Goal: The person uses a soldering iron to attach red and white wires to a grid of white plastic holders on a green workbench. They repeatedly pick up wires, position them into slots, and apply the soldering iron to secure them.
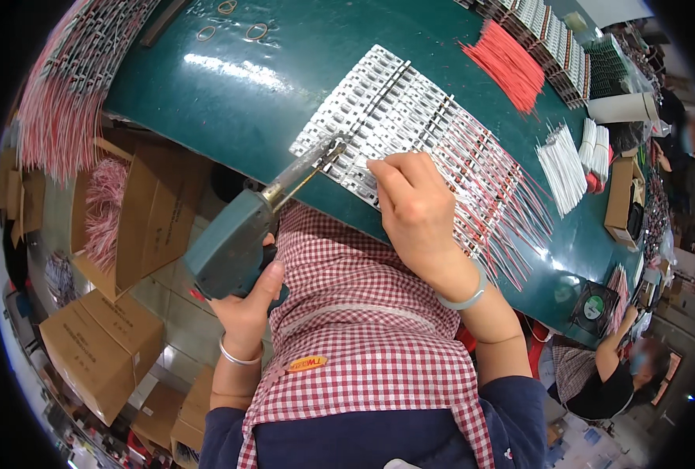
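Observation:
My left hand (246, 309) is wrapped round the handle of a dark green soldering gun (230, 238). Its metal barrel and thin brass-coloured tube reach up to the near edge of a panel of white plastic holders (378, 102), laid in rows on the table. Just right of the tip, my right hand (416, 199) is pinched closed over the same panel. A small whitish bit shows at its fingertips, too small to name. Red and white wires (511, 203) trail from the panel's right part, running past my right wrist.
On the green table (230, 102) lie red wires (508, 66), white wires (562, 168) and several rubber bands (256, 32). Stacked holders (547, 47) stand at the back right, a small fan (592, 307) at the right edge. Cardboard boxes (101, 356) stand left; a co-worker (613, 375) sits right.

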A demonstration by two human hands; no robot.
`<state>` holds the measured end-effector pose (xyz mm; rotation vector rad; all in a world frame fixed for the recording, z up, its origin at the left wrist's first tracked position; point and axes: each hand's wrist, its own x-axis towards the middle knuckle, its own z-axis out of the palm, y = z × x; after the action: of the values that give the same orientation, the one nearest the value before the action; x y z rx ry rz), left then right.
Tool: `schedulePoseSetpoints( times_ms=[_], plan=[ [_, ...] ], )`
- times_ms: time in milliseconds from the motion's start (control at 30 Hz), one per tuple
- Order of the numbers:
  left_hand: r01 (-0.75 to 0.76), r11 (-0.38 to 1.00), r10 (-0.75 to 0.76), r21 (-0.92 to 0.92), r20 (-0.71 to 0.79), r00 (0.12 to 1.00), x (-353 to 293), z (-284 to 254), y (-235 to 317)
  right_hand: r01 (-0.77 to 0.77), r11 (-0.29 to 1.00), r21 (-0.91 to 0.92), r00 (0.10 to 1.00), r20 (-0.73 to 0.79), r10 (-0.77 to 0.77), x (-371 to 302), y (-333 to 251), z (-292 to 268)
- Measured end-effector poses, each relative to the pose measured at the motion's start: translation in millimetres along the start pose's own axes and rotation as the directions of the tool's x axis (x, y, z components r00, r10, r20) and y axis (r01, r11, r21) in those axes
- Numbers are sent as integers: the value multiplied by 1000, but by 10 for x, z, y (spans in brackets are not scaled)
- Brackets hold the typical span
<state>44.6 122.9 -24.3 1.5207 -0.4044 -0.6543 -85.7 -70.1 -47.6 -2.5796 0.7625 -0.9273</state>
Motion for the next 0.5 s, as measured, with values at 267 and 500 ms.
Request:
schedulePoseSetpoints(
  times_ms=[267, 500],
  plan=[
    [-120, 946, 102, 301, 75, 992, -132, -89, -105, 32, 999, -34, 998, 53, -31, -88, 16, 66],
    [-335, 834, 252, 438, 239, 938, -47, -71, -129, 50, 997, -50, 996, 70, -46, -72, 0, 66]
  ],
)
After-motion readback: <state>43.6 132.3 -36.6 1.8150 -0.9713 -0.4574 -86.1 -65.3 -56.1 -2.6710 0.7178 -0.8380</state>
